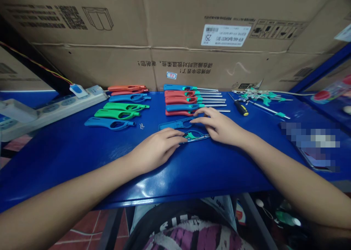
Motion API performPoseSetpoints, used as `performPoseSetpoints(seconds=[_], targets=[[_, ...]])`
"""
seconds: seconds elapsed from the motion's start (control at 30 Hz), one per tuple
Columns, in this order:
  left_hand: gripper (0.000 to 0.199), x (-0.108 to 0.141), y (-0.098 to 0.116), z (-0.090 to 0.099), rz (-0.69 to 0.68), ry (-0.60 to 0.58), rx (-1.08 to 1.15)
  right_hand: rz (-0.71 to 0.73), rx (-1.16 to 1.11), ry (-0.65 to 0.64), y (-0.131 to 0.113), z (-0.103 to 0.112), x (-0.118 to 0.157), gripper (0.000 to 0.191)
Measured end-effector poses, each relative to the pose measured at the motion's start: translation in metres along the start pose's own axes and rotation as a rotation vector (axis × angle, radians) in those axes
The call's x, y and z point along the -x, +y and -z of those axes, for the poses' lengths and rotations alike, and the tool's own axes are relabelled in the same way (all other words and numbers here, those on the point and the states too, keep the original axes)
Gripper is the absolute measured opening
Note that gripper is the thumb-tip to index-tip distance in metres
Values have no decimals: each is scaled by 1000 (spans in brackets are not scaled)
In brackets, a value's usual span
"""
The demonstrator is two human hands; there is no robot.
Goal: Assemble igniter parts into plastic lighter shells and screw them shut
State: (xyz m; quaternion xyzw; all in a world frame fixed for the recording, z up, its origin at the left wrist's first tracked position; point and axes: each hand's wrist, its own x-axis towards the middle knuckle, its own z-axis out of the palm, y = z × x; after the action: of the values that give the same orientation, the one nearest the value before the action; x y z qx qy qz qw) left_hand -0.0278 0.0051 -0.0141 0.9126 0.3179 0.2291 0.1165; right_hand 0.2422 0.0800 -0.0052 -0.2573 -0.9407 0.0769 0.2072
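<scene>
A gas lighter with its casing apart lies low over the table in front of me. Its blue casing half (175,124) lies flat behind my fingers, its inside facing up. Nearer to me is the other part of the lighter (194,135), with a green trigger and a metal rod. My left hand (160,147) has its fingers closed at the handle end of that part, which they mostly hide. My right hand (216,125) is closed around the rod side, thumb by the rod, with its fingertips reaching the end of the blue casing half.
Several assembled lighters (182,100) with metal rods lie behind my hands. Loose casing halves (116,114) and small screws (142,126) are to the left, near a power strip (60,105). At right are a screwdriver (240,107), lighter innards (263,98) and a phone (315,155).
</scene>
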Motion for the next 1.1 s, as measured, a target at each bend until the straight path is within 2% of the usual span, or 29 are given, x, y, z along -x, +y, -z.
performPoseSetpoints(seconds=[0.13,0.23,0.4,0.6,0.7,0.8,0.93,1.0,1.1], targets=[[26,-2,2,1,11,2,25,11,19,2,5,-3,0,32],[25,-4,5,4,28,48,30,-22,-76,2,2,-2,-1,21],[27,-6,3,12,109,128,-43,-106,-269,-42,0,1,-1,15],[28,-5,-7,18,172,166,-118,-208,-292,-24,2,2,-1,5],[30,-6,-11,20,167,174,-157,-335,-372,51,0,1,-3,13],[34,-6,-12,21,145,196,-218,-495,-614,143,-3,1,-7,27],[32,-5,-12,24,96,219,-239,-645,-913,110,-5,6,-8,36],[29,-5,-11,25,81,202,-234,-640,-941,77,-5,8,-7,35],[27,-5,-8,25,73,151,-212,-545,-853,26,-6,8,-6,36]])
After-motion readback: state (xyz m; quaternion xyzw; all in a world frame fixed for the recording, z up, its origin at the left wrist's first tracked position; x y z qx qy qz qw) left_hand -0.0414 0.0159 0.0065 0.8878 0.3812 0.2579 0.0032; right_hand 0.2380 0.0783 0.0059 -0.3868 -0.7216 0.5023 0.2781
